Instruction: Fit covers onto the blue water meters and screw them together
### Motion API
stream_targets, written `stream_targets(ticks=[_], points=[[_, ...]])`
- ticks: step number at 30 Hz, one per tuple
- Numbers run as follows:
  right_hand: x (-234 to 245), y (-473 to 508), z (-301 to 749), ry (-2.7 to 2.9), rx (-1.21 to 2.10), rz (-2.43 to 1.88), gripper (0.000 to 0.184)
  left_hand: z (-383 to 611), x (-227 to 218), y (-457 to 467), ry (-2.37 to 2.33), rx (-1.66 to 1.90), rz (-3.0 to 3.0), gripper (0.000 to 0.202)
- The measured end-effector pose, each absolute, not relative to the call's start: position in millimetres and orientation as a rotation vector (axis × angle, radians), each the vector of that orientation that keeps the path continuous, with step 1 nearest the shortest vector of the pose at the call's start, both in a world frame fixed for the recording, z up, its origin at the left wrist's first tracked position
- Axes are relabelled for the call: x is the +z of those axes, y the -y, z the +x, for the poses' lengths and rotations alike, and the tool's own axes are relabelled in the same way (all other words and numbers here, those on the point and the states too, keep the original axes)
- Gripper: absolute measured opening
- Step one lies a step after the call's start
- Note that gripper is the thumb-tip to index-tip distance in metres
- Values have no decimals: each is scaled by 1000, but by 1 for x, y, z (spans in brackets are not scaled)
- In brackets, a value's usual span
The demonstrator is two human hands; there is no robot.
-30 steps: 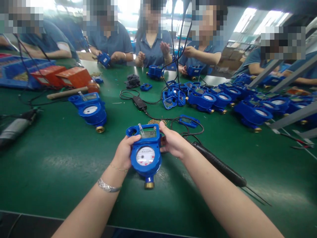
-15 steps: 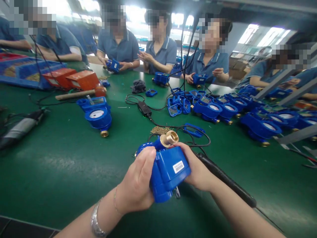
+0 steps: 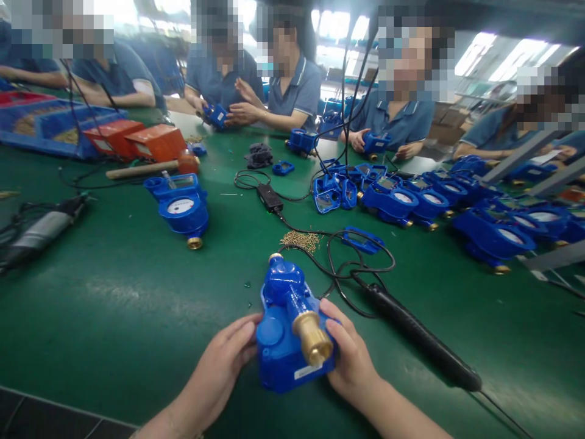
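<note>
A blue water meter [image 3: 283, 286] with brass threaded ends is between my hands, its pipe side facing up and its white label low at the front. My left hand [image 3: 228, 353] grips its left side, fingers against the blue housing. On the other side my right hand [image 3: 351, 360] holds the housing, fingers near the pipe. The meter's dial is hidden underneath. Just beyond it lie a heap of small brass screws [image 3: 300, 241] and a blue frame-like cover [image 3: 363, 239]. A black electric screwdriver [image 3: 423, 335] with its cable lies to the right.
Another water meter [image 3: 183, 207] stands at left, near a mallet [image 3: 150, 169] and orange boxes [image 3: 158, 143]. Several meters [image 3: 393, 201] crowd the right side by a metal bar [image 3: 516, 152]. A grey-and-black tool [image 3: 41, 235] lies far left. Co-workers [image 3: 292, 85] sit opposite.
The water meter has been turned over and lowered toward me, so its pipe side now faces up. Both hands have shifted their hold. Across the table, a co-worker's hand has moved toward a neighbour's meter.
</note>
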State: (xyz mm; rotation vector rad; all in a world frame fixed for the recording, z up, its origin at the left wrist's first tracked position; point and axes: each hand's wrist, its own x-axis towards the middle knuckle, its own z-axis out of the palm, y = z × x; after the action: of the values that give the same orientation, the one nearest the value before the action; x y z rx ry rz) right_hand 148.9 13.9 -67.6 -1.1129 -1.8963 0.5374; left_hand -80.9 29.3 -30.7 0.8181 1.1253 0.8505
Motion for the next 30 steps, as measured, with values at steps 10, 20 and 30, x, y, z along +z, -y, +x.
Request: stream_targets(ticks=[10,20,30], points=[[-10,13,156,2455,361,-1225,59,-72,-15,-39,-924,616,445,42],[46,-40,125,2808,-33,-760,23,-68,-16,-41,-1006,629,492,40],[70,-46,100,2976,-151,-834,9,-70,-13,-31,-1015,660,483,45]])
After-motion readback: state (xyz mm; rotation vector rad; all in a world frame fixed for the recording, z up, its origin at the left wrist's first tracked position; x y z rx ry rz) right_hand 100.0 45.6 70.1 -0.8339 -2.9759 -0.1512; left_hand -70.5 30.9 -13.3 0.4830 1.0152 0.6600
